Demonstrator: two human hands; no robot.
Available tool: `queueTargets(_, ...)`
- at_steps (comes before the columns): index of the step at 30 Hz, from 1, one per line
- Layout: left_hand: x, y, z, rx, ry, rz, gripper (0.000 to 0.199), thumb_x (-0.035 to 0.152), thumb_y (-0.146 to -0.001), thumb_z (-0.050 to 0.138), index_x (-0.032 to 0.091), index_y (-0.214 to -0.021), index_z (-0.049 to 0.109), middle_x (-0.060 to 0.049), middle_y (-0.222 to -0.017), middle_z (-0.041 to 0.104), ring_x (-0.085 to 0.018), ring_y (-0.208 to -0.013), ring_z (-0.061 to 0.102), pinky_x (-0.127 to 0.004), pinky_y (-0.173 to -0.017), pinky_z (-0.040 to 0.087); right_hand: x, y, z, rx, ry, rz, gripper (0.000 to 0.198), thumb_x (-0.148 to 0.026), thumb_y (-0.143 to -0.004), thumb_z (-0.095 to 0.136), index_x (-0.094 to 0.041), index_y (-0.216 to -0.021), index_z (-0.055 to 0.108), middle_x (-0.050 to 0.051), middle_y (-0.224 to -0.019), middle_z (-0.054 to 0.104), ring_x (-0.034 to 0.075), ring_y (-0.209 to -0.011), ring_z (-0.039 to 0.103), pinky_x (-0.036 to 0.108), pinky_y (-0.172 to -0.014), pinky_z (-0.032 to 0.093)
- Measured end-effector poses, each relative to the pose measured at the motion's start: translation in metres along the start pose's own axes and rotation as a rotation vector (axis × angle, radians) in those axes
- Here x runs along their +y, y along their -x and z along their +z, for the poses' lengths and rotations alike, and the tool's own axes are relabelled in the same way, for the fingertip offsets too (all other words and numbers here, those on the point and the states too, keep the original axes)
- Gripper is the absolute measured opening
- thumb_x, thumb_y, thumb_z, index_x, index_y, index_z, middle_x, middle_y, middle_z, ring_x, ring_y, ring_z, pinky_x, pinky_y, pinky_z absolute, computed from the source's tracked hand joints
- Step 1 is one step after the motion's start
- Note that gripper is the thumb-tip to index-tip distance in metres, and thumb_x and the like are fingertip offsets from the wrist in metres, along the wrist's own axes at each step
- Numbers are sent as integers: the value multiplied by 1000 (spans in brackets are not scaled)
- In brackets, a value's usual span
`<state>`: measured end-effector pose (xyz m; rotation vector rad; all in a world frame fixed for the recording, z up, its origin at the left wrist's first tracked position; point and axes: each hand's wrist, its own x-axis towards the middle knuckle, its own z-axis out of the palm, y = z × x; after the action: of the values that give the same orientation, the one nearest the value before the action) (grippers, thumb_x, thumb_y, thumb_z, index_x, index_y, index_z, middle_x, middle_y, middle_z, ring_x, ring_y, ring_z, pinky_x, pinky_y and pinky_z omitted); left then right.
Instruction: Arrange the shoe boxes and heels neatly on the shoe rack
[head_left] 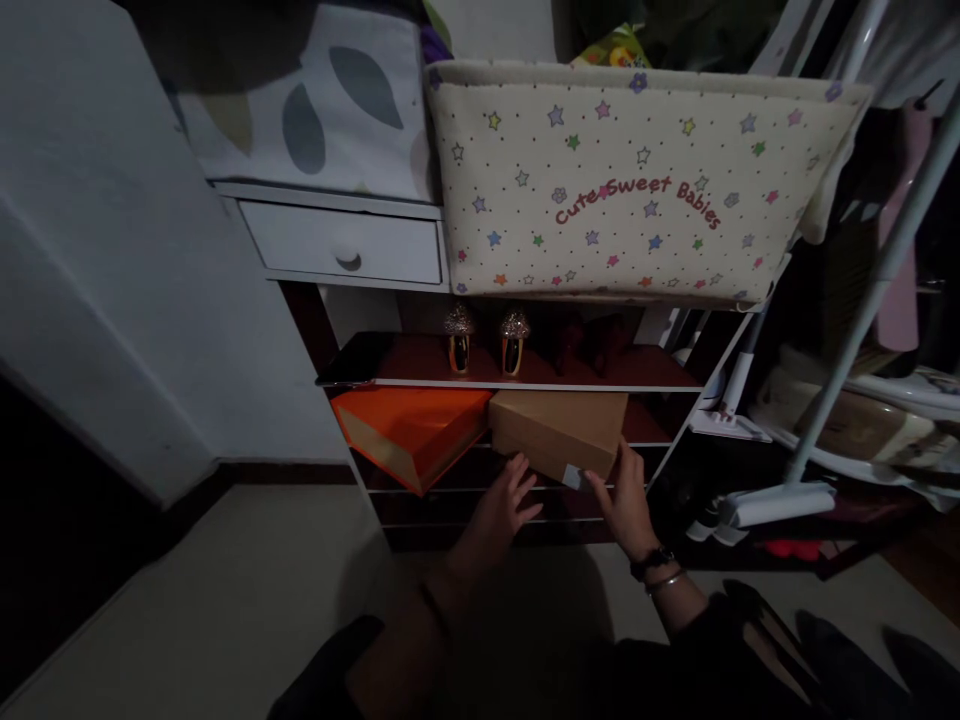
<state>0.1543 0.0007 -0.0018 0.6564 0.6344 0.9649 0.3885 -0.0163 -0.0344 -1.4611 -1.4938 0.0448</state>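
Note:
A brown cardboard box (561,428) sits on a lower shelf of a dark rack (525,382). My right hand (626,500) grips its near right corner, fingers wrapped round the edge. My left hand (504,500) touches the box's near left edge with fingers spread. An orange box (411,430) lies tilted beside it on the left, touching it. A watch and a bangle are on my right wrist.
A pair of gold glittery heeled shoes (485,342) stands on the shelf above. A star-printed fabric bin (622,180) and a white drawer unit (345,240) sit on top. White rails (870,300) and clutter stand at the right, a wall at the left.

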Motion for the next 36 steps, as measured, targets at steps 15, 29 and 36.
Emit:
queueTargets(15,21,9,-19,122,-13,43,53,49,-105,37,17,-145,52,-21,-163,40,-37,-142,52,-54,-116,41,-70,-117,-71,-76,42,-396,44,-29,-97,49,-23,-139,60,13,-137,64,28,-132,57,53,-116,43)
queueTargets(29,24,22,-23,76,-15,116,40,40,-103,43,19,-135,55,-19,-158,47,-34,-135,59,-48,-111,44,-34,-180,-76,181,-78,92,52,-36,-75,61,-10,-120,61,23,-115,71,36,-111,66,64,-105,46)
queueTargets(36,24,23,-24,98,-17,113,41,42,-104,41,19,-134,57,-20,-156,49,-34,-134,60,-50,-113,44,-93,-145,-8,-349,-300,-219,53,-31,-87,57,-23,-140,56,11,-134,70,24,-123,67,47,-110,50)
